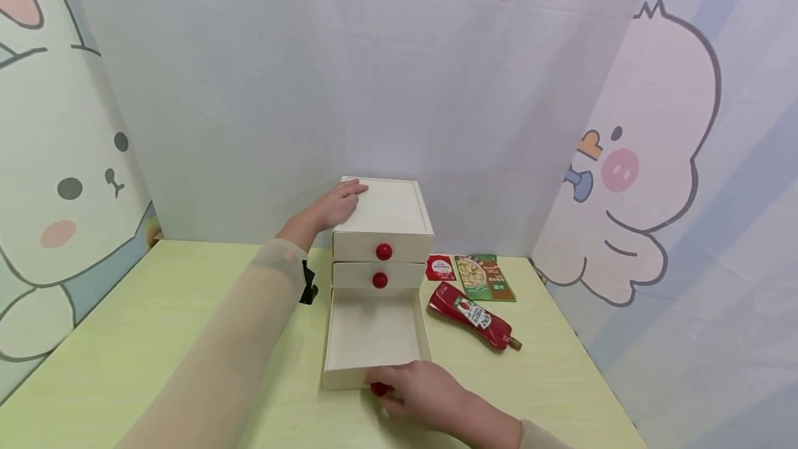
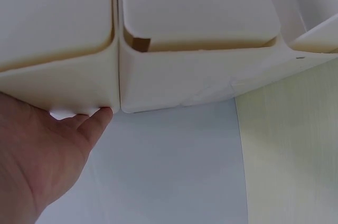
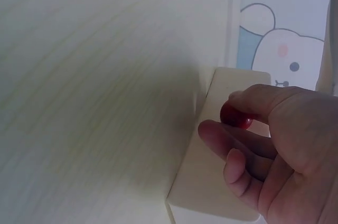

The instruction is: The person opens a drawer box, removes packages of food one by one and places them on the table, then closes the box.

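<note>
A white drawer cabinet (image 1: 383, 203) with red knobs stands on the table, its bottom drawer (image 1: 374, 338) pulled far out and bare inside. My left hand (image 1: 333, 206) rests on the cabinet's top left edge, fingers lying over the top. In the left wrist view that hand (image 2: 47, 155) presses against the cabinet's side (image 2: 174, 81). At the front of the bottom drawer, my right hand (image 1: 430, 393) pinches the round red knob (image 1: 379, 389). The right wrist view shows this knob (image 3: 235, 115) between the thumb and fingers of the right hand (image 3: 285, 150).
Right of the cabinet lie a red ketchup pouch (image 1: 475, 317) with a spout, a small red packet (image 1: 441, 268) and a green and brown food packet (image 1: 485, 277). Two upper drawers (image 1: 355, 247) are closed. A pale curtain (image 1: 312, 89) hangs behind the table (image 1: 174, 310).
</note>
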### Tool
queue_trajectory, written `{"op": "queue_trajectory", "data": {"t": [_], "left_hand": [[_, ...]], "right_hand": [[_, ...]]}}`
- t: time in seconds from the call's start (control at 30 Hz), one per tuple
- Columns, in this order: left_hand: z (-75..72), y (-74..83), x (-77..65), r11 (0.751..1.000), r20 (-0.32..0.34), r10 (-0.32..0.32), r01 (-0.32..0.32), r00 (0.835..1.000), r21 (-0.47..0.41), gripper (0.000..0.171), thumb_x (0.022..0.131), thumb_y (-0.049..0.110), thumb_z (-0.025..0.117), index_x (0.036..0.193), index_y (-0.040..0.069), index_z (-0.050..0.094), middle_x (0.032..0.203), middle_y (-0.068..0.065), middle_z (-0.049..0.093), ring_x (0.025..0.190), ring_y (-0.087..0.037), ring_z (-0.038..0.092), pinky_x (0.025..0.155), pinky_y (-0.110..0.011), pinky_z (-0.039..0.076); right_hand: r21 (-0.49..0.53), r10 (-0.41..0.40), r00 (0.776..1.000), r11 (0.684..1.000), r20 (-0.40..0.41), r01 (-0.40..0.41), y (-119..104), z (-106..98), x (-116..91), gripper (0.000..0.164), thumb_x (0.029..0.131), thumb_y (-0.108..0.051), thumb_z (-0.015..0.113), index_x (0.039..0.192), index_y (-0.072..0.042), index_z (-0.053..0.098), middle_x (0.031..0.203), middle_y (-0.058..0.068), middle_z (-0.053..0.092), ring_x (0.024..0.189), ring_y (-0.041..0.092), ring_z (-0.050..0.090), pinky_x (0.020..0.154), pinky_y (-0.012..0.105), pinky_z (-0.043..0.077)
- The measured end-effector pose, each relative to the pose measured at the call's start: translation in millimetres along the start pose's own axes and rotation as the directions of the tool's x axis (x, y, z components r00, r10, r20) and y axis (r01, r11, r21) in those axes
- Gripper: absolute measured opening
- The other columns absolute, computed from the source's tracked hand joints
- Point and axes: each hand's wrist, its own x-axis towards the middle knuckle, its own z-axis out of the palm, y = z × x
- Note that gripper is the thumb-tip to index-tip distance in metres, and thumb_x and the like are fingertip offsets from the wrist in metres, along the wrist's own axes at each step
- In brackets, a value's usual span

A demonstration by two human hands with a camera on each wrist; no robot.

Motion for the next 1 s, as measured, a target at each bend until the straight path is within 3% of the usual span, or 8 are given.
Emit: {"op": "queue_trajectory", "data": {"t": [0.33,0.63,1.0], "left_hand": [[0.1,1.1,0.4,1.0,0.005,-0.006,0.006,1.0,0.004,0.063,0.115,0.03,0.021,0.174,0.013,0.035,0.187,-0.01,0.013,0.174,-0.037,0.004,0.14,-0.06,0.009],[-0.7,0.5,-1.1,1.0,0.005,0.0,0.0,1.0,0.006,0.062,0.115,0.029,0.021,0.173,0.013,0.035,0.187,-0.01,0.013,0.174,-0.037,0.004,0.14,-0.06,0.009],[0.1,1.8,-2.2,1.0,-0.006,0.003,-0.003,1.0,-0.011,0.061,0.115,0.028,0.023,0.173,0.012,0.036,0.186,-0.011,0.015,0.173,-0.038,0.006,0.14,-0.061,0.01]], "right_hand": [[0.017,-0.034,0.999,0.999,-0.029,0.034,3.2,-0.2,0.2,0.026,0.103,-0.022,0.079,0.128,-0.027,0.077,0.105,-0.02,0.078,0.081,-0.008,0.057,0.08,0.009,0.055],[-0.029,-0.117,0.987,0.993,-0.114,0.114,5.4,0.0,1.0,0.025,0.103,-0.017,0.078,0.127,-0.023,0.077,0.109,-0.015,0.082,0.084,-0.012,0.06,0.078,0.003,0.051],[-0.071,-0.141,0.981,0.989,-0.132,0.132,6.8,2.9,8.1,0.024,0.104,-0.018,0.078,0.128,-0.022,0.077,0.109,-0.015,0.081,0.084,-0.01,0.063,0.081,0.005,0.053]]}}
